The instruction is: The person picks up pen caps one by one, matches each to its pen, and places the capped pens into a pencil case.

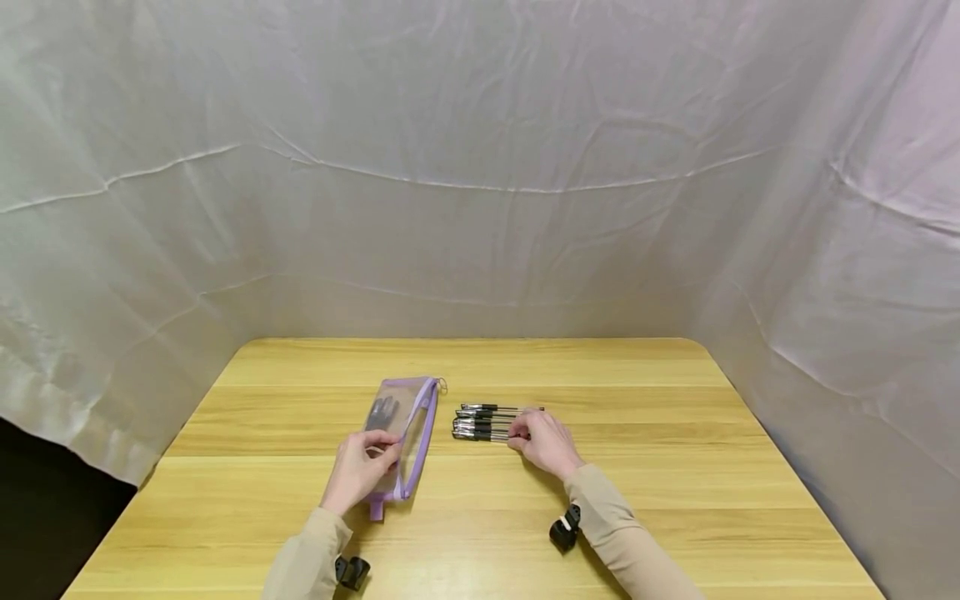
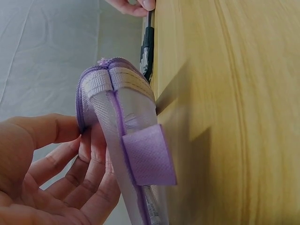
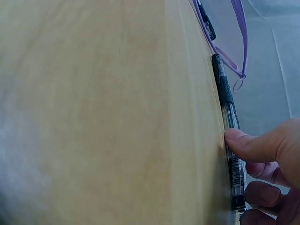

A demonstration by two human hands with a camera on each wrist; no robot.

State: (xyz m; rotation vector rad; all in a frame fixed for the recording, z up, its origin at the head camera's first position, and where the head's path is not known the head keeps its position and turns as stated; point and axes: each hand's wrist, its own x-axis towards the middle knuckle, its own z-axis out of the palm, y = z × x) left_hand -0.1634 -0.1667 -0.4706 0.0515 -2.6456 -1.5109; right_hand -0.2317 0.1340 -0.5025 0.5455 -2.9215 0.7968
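Observation:
A see-through mesh pencil pouch (image 1: 422, 446) with a purple zip edge lies left of the middle of the table, its zip side gaping. My left hand (image 1: 363, 468) pinches the near lip of that opening between thumb and fingers. Through the mesh, dark pens (image 1: 382, 412) show inside. To the right of the pouch several black-and-clear pens (image 1: 474, 423) lie side by side, caps pointing left. At their right ends is my right hand (image 1: 550, 443). In the right wrist view its thumb and fingers pinch the nearest pen (image 3: 224, 86) around the barrel.
The wooden table (image 1: 480, 533) has a grey fabric curtain (image 1: 480, 250) behind it and at both sides. A purple tab (image 2: 150, 154) sticks out from the pouch's near end, and a small ring (image 1: 442, 385) hangs at its far corner. Both wrists carry black cameras.

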